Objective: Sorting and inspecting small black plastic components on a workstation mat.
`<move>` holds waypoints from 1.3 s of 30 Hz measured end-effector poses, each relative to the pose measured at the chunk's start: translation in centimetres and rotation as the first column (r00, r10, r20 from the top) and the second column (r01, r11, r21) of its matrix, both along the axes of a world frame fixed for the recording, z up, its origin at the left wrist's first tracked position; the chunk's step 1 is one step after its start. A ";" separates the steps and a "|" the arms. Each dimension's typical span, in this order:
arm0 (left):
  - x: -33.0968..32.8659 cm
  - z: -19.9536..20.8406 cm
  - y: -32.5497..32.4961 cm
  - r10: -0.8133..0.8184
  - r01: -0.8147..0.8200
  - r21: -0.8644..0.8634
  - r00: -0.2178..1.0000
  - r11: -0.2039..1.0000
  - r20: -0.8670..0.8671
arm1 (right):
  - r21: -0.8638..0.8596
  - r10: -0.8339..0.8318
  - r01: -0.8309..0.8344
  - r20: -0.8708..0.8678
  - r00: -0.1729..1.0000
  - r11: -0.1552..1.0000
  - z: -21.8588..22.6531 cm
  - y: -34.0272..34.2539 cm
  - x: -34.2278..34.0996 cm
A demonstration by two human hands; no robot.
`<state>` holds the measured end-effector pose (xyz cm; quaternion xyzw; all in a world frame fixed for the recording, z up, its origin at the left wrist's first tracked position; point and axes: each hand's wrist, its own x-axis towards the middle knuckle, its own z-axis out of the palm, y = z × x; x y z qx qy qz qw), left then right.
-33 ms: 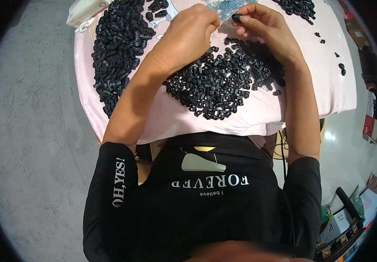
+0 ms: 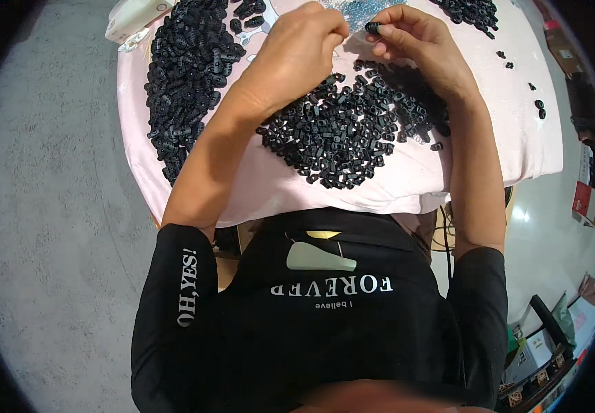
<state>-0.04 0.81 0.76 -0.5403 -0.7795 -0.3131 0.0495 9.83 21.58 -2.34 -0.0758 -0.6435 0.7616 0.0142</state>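
My right hand point(image 2: 418, 45) pinches a small black plastic piece point(image 2: 373, 27) between thumb and fingers, above the far part of the pink-covered table. Close by on the left, my left hand point(image 2: 304, 45) is closed with thumb and fingertips together; whatever it may hold is too small or hidden to make out. Below both hands spreads a heap of small black plastic pieces point(image 2: 332, 134). Between and beyond the hands lies a pile of tiny shiny silvery-blue parts point(image 2: 359, 10), partly hidden by the fingers.
A long pile of ribbed black pieces point(image 2: 191, 76) runs along the table's left side. Another black heap point(image 2: 470, 14) lies at the far right, with a few loose pieces point(image 2: 540, 109) nearer. A white pack point(image 2: 136, 17) stands far left. Boxes point(image 2: 587, 203) sit beyond the right edge.
My left hand has shifted very slightly away from me. The right hand and its black piece look unmoved.
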 end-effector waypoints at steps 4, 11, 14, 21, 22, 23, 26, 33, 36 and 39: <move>0.7 1.6 0.7 0.028 -0.072 0.110 0.933 0.991 0.360 | -0.067 0.021 -0.022 -0.004 1.000 0.998 0.0 -0.1 0.1; 1.1 -0.3 1.3 -0.019 -0.108 0.141 0.725 0.984 0.689 | -0.067 0.066 -0.070 -0.048 0.997 0.995 0.4 -0.3 0.2; 0.7 -0.6 1.4 -0.070 -0.066 0.146 0.642 0.987 0.763 | -0.041 0.076 -0.078 -0.052 0.996 0.996 0.4 -0.3 0.1; 0.2 -1.4 1.5 -0.134 -0.035 0.182 0.548 0.983 0.826 | -0.023 0.059 -0.060 -0.043 0.997 0.998 0.4 -0.4 0.1; 0.1 -1.6 1.5 -0.158 -0.039 0.205 0.506 0.978 0.848 | -0.028 0.051 -0.052 -0.035 0.998 0.998 0.3 -0.5 0.0; 0.1 -1.7 1.5 -0.183 -0.044 0.229 0.463 0.972 0.867 | -0.033 0.042 -0.042 -0.027 0.999 0.999 0.3 -0.5 0.0; -0.1 -1.9 1.6 -0.190 -0.048 0.232 0.425 0.971 0.885 | -0.017 0.034 -0.035 -0.051 0.998 0.999 -0.1 -0.4 0.0; -0.4 -2.5 1.6 -0.173 -0.056 0.217 0.424 0.975 0.889 | -0.062 0.027 -0.034 -0.100 0.995 0.997 -1.8 -0.2 -1.1; -0.7 -2.4 1.2 -0.431 0.210 0.415 0.705 0.885 0.563 | -0.114 0.206 -0.489 -0.808 0.552 0.865 -3.5 -0.2 -3.0; -0.3 -1.8 1.2 -0.098 -0.069 0.146 0.462 0.987 0.881 | -0.022 0.039 -0.042 -0.118 0.992 0.999 -0.6 -0.8 -0.4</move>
